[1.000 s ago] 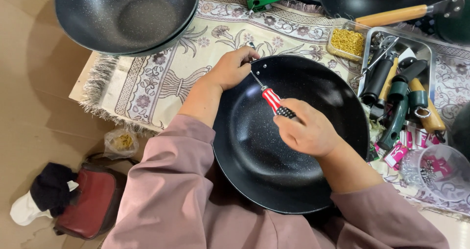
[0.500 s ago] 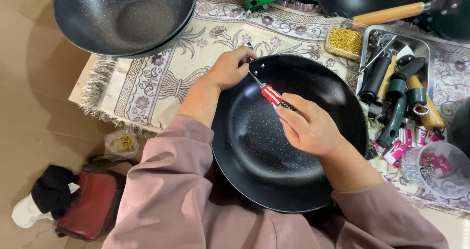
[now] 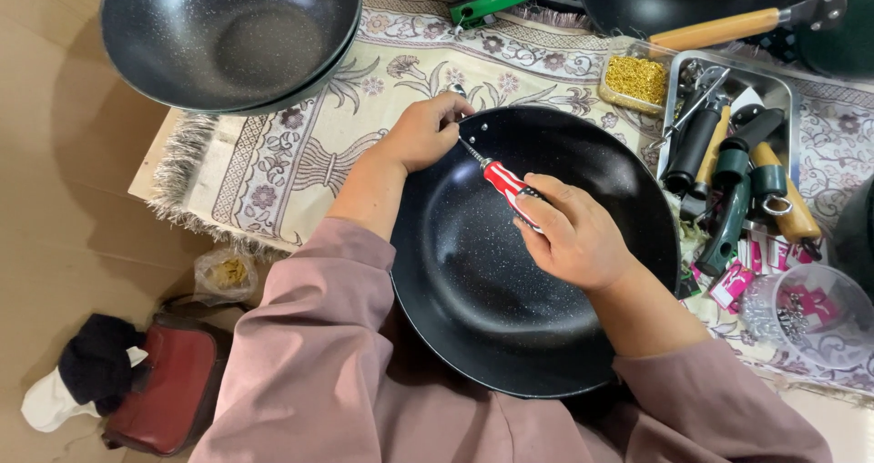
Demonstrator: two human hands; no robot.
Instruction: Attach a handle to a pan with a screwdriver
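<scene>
A black speckled wok pan [image 3: 482,308] lies in front of me on a patterned cloth. My right hand [image 3: 574,235] grips a red-handled screwdriver [image 3: 503,182] whose tip points at the pan's upper left rim, near two small rivets. My left hand [image 3: 423,131] pinches the pan's rim at that same spot, fingers closed around the edge and the screwdriver tip. Both arms wear mauve sleeves.
A stack of dark woks [image 3: 228,40] sits at the top left. A metal tray [image 3: 774,85] of pan handles and tools stands at the right, beside a box of gold screws [image 3: 635,81]. A clear tub [image 3: 801,313] holds small parts. A red bag [image 3: 164,390] lies on the floor.
My right hand and the screwdriver have turned slightly at the rim. The pan and my left hand stay in place.
</scene>
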